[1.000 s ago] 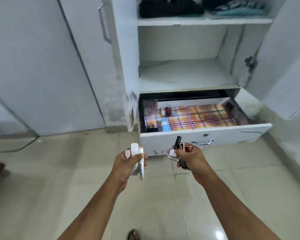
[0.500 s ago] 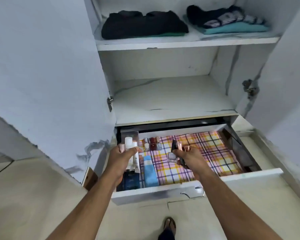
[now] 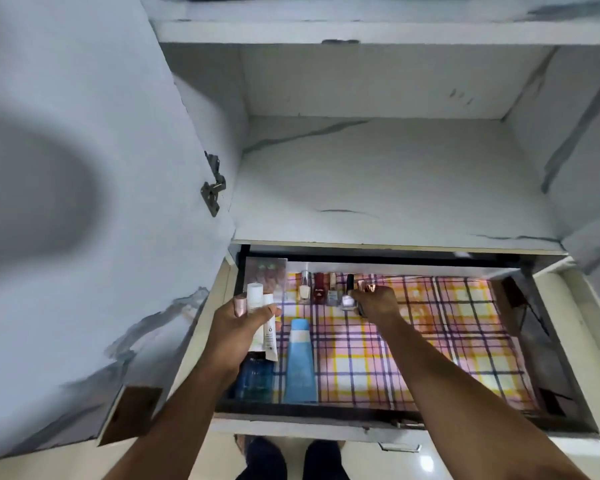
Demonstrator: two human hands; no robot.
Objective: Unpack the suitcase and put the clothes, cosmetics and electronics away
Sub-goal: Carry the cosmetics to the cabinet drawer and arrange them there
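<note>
The wardrobe drawer (image 3: 326, 429) is pulled out, lined with pink and yellow plaid paper. My left hand (image 3: 239, 323) grips several white cosmetic tubes (image 3: 262, 306) and a rose-gold capped stick over the drawer's left side. My right hand (image 3: 376, 303) holds small cosmetics (image 3: 349, 296), among them a nail polish bottle with a black cap and a rose-gold piece, low at the drawer's back row. Three nail polish bottles (image 3: 317, 287) stand there just left of that hand. A blue tube (image 3: 300, 362) and a dark blue box (image 3: 253, 375) lie at the front left.
The open left door (image 3: 84, 202) stands close beside my left arm. Above the drawer runs a bare white shelf (image 3: 395, 181). The drawer's right half shows only plaid liner (image 3: 465, 323). My feet are on the tiled floor below.
I stepped in close and the view dropped toward the drawer. Both hands moved forward over it; my right hand lowered its cosmetics to the back row beside the nail polish bottles.
</note>
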